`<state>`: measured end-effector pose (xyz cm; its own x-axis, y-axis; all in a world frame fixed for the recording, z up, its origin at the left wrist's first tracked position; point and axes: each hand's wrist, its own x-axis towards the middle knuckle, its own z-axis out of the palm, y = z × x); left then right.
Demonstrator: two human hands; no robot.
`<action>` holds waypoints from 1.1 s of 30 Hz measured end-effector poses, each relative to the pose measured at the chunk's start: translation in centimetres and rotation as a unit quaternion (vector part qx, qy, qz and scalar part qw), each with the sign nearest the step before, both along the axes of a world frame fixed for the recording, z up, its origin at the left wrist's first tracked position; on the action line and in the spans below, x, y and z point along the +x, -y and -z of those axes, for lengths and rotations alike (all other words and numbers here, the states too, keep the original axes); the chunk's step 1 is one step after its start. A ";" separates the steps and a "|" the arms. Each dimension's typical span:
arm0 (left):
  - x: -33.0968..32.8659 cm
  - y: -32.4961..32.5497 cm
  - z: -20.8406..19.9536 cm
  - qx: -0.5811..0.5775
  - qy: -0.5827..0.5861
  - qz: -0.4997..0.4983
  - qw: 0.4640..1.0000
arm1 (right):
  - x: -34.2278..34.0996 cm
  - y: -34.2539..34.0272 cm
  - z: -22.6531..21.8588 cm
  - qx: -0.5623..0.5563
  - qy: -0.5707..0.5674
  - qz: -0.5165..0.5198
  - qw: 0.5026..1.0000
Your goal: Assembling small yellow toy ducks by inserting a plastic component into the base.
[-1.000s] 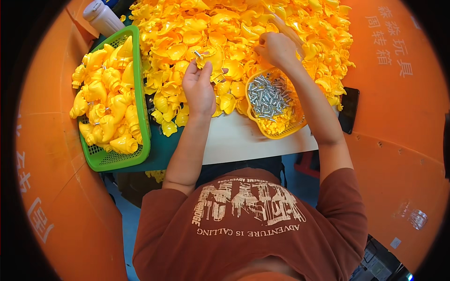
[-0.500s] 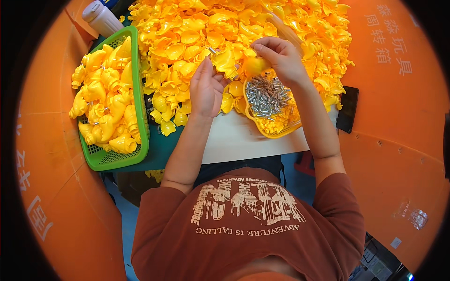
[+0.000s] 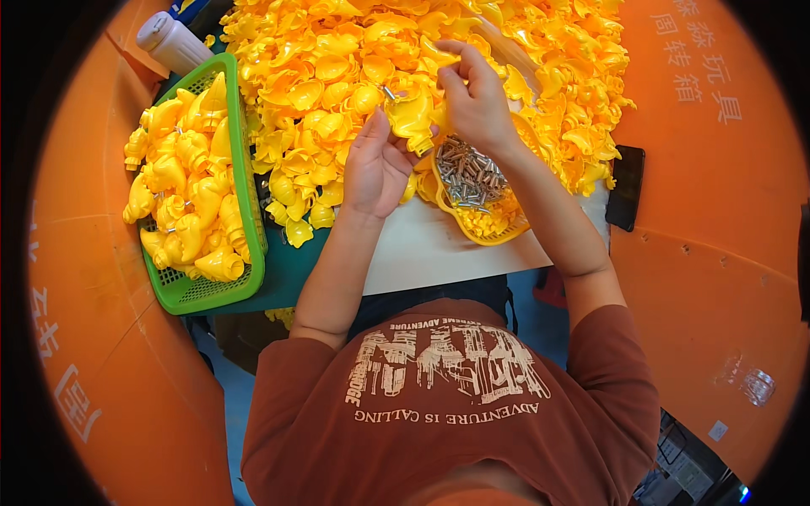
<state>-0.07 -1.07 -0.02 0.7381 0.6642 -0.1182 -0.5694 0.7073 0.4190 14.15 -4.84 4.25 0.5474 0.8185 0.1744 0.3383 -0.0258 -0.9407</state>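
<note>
My left hand (image 3: 371, 169) grips a yellow plastic shell (image 3: 411, 116) between thumb and fingers, over the edge of the pile. A small silver pin (image 3: 389, 93) shows at that shell's upper left edge. My right hand (image 3: 477, 97) is bent over the pile just right of it, index finger and thumb curled about another yellow shell (image 3: 435, 56); its other fingers are hidden behind the hand. Below my right hand a yellow basket (image 3: 485, 240) holds many silver and brownish metal pins (image 3: 468, 175) and small yellow parts (image 3: 498, 221).
A big pile of yellow shells (image 3: 329, 67) covers the table's far part. At left a green basket (image 3: 253, 219) holds joined yellow pieces (image 3: 190, 181). Behind it stands a white bottle (image 3: 173, 42). A dark phone (image 3: 626, 187) lies at right. Orange panels (image 3: 700, 211) flank the table.
My right hand has shifted up and left, and its fingers have turned toward the pile. My left hand has stayed nearly in place with its shell. The view has shifted slightly.
</note>
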 end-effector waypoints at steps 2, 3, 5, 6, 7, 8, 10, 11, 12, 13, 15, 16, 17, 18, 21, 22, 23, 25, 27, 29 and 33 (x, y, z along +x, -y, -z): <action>-0.3 -0.2 0.1 -0.046 0.067 0.079 0.994 | 0.1 -0.2 0.0 0.020 0.068 0.024 0.997; -0.3 -0.3 0.3 -0.045 0.067 0.080 0.994 | 0.3 -0.5 0.4 0.040 0.061 0.036 0.997; -0.3 -0.6 0.4 -0.038 0.032 0.015 0.999 | 0.6 -0.8 0.5 0.060 0.053 0.048 0.996; -0.4 -0.7 0.3 -0.037 0.032 0.015 0.999 | 1.0 -0.7 0.5 0.051 0.070 0.063 0.994; -0.5 -0.8 0.1 -0.049 0.076 0.053 0.995 | 1.1 -0.7 0.4 0.042 0.088 0.079 0.992; -0.5 -0.7 0.0 -0.062 0.119 0.091 0.987 | 1.1 -0.6 0.4 0.041 0.088 0.080 0.992; -0.2 0.2 0.1 -0.058 0.103 0.112 0.987 | 0.8 -0.5 0.2 0.043 0.063 0.039 0.996; -0.1 0.5 0.1 -0.053 0.087 0.130 0.986 | 0.7 -0.6 0.2 0.043 0.063 0.039 0.996; -0.2 0.4 0.5 -0.047 0.134 0.139 0.980 | 0.5 -0.6 0.1 0.057 0.041 0.016 0.997; -0.2 0.5 0.6 -0.047 0.133 0.139 0.980 | 0.4 -0.6 0.0 0.072 0.019 -0.007 0.997; -0.3 0.5 0.1 -0.082 0.147 0.111 0.980 | 0.3 -0.5 -0.4 0.067 -0.122 -0.003 0.990; -0.3 0.4 0.3 -0.081 0.147 0.111 0.980 | 0.2 -0.3 -0.6 0.061 -0.261 0.000 0.963; -0.4 0.2 0.7 -0.079 0.167 0.107 0.977 | 0.3 0.1 -0.6 0.061 -0.262 -0.003 0.963; -0.3 0.0 0.9 -0.076 0.187 0.103 0.974 | 0.7 1.0 -0.4 -0.007 -0.330 -0.038 0.943; -0.2 0.2 0.9 -0.081 0.172 0.096 0.977 | 0.3 2.8 0.1 -0.067 -0.442 -0.095 0.889; -0.1 0.3 0.8 -0.082 0.172 0.096 0.977 | 0.3 3.1 0.6 -0.028 -0.437 -0.086 0.895; -0.1 0.3 0.5 -0.069 0.153 0.090 0.982 | 0.1 3.3 0.5 0.011 -0.433 -0.076 0.898; -0.2 0.4 0.3 -0.057 0.132 0.086 0.986 | 0.2 3.8 -0.4 0.044 -0.340 -0.046 0.938; 0.0 0.4 0.1 -0.028 0.023 0.039 0.999 | 0.0 4.2 -1.6 0.077 -0.241 -0.019 0.967; 0.1 0.4 0.0 -0.035 0.026 0.037 0.998 | -0.5 4.8 -2.1 0.039 -0.120 -0.148 0.981; -0.2 0.3 -0.4 -0.038 0.023 0.052 0.998 | -1.9 4.9 -3.0 -0.043 0.070 -0.151 0.985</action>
